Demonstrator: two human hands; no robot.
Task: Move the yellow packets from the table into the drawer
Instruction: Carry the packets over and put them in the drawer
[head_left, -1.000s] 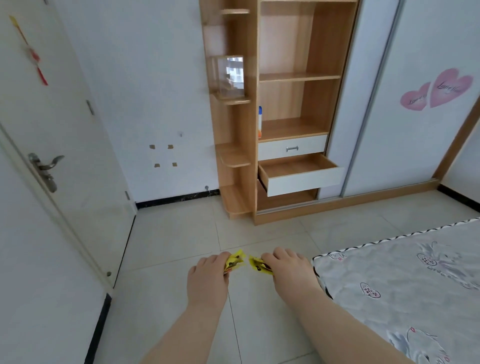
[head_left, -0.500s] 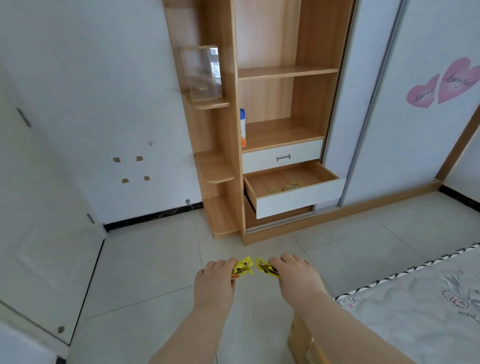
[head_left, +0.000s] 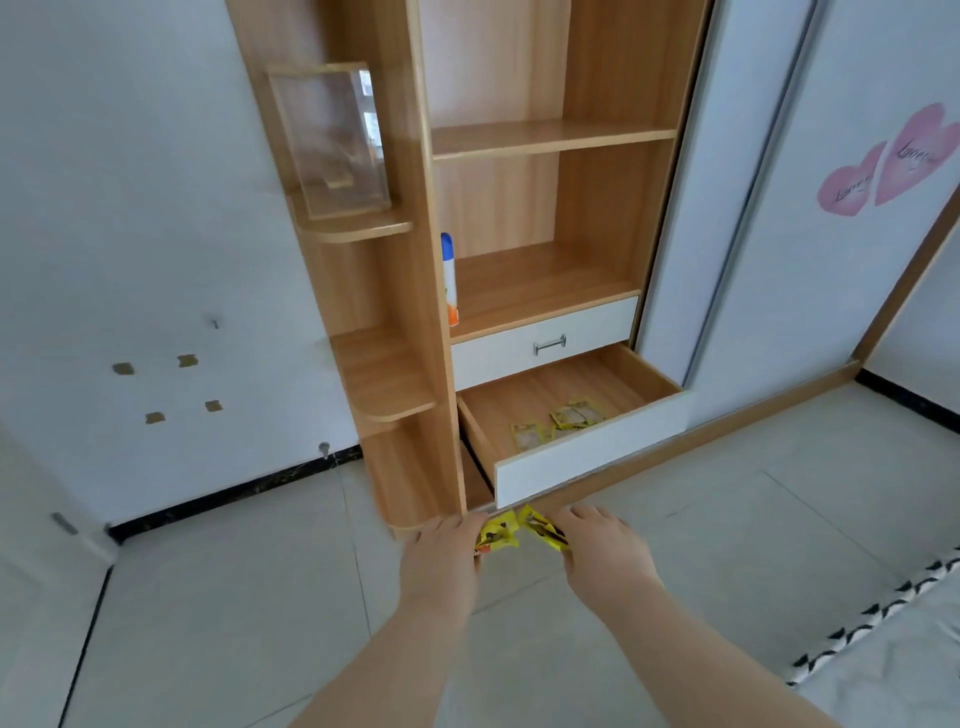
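Both arms reach forward and low over the tiled floor (head_left: 218, 597), stopping just short of the drawer (head_left: 587, 460).

Left hand (head_left: 441, 564): back up, fingers curled under and clamped on the left packet (head_left: 496, 535). It is yellow with dark print and sticks out toward the other hand.

Right hand (head_left: 605, 558): same pose, fingers curled and pinching the right packet (head_left: 543, 530), which points back toward the left one. The packet tips meet or nearly meet between the hands; cannot tell if they touch. Both sit just below the drawer's white front.

The drawer is the lower of two and is pulled well out. A few loose packets (head_left: 571, 415) lie flat on its wooden bottom, close behind the front panel.

The top drawer (head_left: 545, 343) is closed, with a metal handle. On the shelf above it a can (head_left: 449, 280) stands upright at the left edge. A clear box (head_left: 330, 140) sits on a rounded side shelf. Pink hearts (head_left: 883, 166) are stuck on the sliding door to the right. A bed cover (head_left: 893, 660) shows at lower right.
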